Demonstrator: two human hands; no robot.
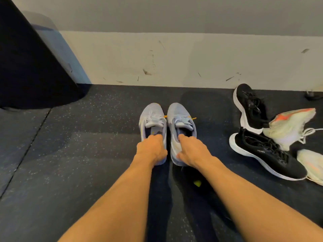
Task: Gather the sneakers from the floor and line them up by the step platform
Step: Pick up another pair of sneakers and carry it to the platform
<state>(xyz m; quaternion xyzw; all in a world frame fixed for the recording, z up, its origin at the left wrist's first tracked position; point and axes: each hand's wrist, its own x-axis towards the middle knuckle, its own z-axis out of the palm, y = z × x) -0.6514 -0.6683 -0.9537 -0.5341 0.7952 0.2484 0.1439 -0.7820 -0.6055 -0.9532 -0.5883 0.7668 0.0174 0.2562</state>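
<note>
Two pale blue-grey sneakers stand side by side on the dark rubber floor, toes toward the wall. My left hand (151, 148) grips the heel collar of the left grey sneaker (151, 116), fingers hooked inside. My right hand (190, 150) grips the heel collar of the right grey sneaker (180, 114) the same way. To the right lie two black sneakers with white soles, one near the wall (250, 107) and one closer (265, 154). Two cream sneakers with orange marks lie jumbled against them, one higher (290, 126) and one at the frame's edge (311, 163).
A large dark angled object (29, 67) with a blue panel (61, 53) behind it stands at the far left against the scuffed cream wall (174, 58). A small yellow-green thing (197, 183) lies on the floor between my forearms. A floor-mat seam (26, 151) runs diagonally at left.
</note>
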